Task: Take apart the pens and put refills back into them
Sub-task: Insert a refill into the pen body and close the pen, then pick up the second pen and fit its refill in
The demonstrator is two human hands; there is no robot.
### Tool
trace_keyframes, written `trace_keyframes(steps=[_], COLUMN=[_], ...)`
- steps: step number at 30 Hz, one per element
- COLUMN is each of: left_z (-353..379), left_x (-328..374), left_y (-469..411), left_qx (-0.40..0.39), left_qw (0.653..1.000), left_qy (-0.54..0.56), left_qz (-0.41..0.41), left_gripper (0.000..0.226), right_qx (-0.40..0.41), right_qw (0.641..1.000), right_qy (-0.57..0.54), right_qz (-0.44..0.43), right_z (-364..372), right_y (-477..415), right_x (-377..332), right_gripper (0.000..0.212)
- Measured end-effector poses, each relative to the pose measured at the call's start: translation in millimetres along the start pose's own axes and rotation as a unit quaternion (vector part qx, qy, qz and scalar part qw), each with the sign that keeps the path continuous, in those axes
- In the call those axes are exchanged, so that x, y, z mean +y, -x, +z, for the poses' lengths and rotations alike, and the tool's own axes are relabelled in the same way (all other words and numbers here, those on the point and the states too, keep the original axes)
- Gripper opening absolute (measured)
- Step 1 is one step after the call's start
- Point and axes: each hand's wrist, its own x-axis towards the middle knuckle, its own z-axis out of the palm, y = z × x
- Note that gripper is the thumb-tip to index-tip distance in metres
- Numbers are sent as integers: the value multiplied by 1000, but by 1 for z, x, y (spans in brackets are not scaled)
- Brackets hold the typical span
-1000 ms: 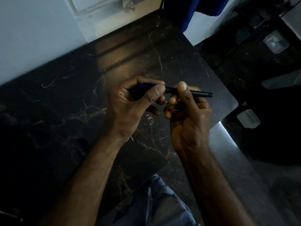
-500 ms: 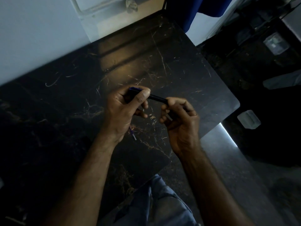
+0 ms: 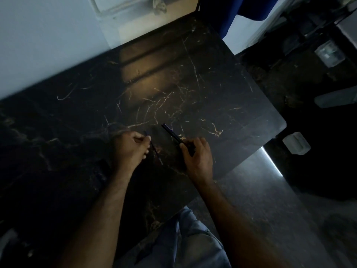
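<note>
While the light was dim, I held my two hands low over the dark marbled desk [image 3: 212, 89], a clear gap between them. My left hand [image 3: 130, 149] was curled closed around a thin refill [image 3: 156, 154], pinched between thumb and fingers; its lower end stuck out below my fingers and slanted down toward the right, and a short bit showed above my thumb. My right hand [image 3: 196, 157] was closed on the dark pen barrel [image 3: 172, 133], which stuck out from my fingers and pointed up and to the left, its far end near the refill's top but not touching it. Whether either piece touched the desk I could not tell in that gloom. A blue cloth [image 3: 241, 10] hung beyond the far corner of the desk, and a pale plastic box [image 3: 296, 143] sat on the dark floor off the right edge. My blue-grey trouser leg [image 3: 193, 246] showed between my forearms.
</note>
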Motion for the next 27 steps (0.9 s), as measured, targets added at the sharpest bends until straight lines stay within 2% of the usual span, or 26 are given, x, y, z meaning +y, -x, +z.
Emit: trace_keyframes(steps=[4, 9, 14, 17, 21, 27], left_z=[15, 30, 34, 30, -1, -80], left_x=[-11, -14, -9, -7, -11, -32], left_y=[3, 6, 6, 10, 1, -5], left_qx=[-5, 5, -2, -6, 52, 169], left_qw=[998, 998, 997, 999, 996, 985], left_qy=[-52, -55, -64, -37, 55, -1], left_qz=[-25, -25, -29, -30, -38, -19], left_gripper=[27, 31, 28, 27, 27, 13], right_qx=[14, 10, -8, -7, 3, -116], right_qw=[998, 992, 990, 995, 997, 983], right_qy=[60, 120, 135, 100, 74, 40], right_qz=[0, -28, -28, -11, -35, -134], right_z=[11, 17, 16, 12, 6, 26], right_y=[7, 0, -2, 0, 14, 48], right_x=[4, 0, -1, -4, -4, -31], right_gripper=[22, 26, 28, 29, 24, 17])
